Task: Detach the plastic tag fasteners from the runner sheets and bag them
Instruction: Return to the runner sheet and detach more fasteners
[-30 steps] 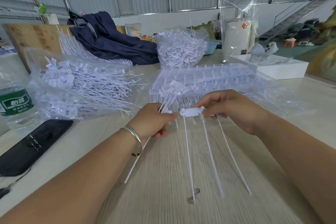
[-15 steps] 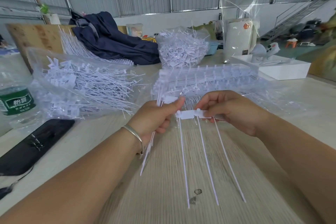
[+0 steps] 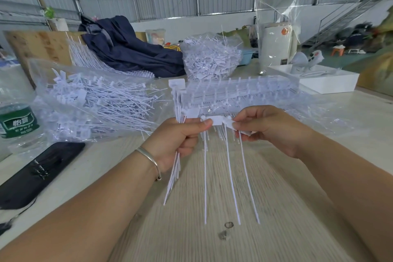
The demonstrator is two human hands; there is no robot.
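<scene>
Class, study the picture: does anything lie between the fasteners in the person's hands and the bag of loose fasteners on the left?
Nothing visible does. Both hands, left hand and right hand, hold the fastener strip above bare table; the bag of loose fasteners lies directly left.

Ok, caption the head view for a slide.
Left hand and right hand pinch a fastener strip above the table.

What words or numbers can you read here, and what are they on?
"怡寶" in white characters on the green label of the water bottle at the left edge.
Small print under those characters: too blurred to read.
Orange sticker and dark badge on the white appliance wrapped in plastic at the back: too small to read.
Nothing else shows any writing.
</scene>
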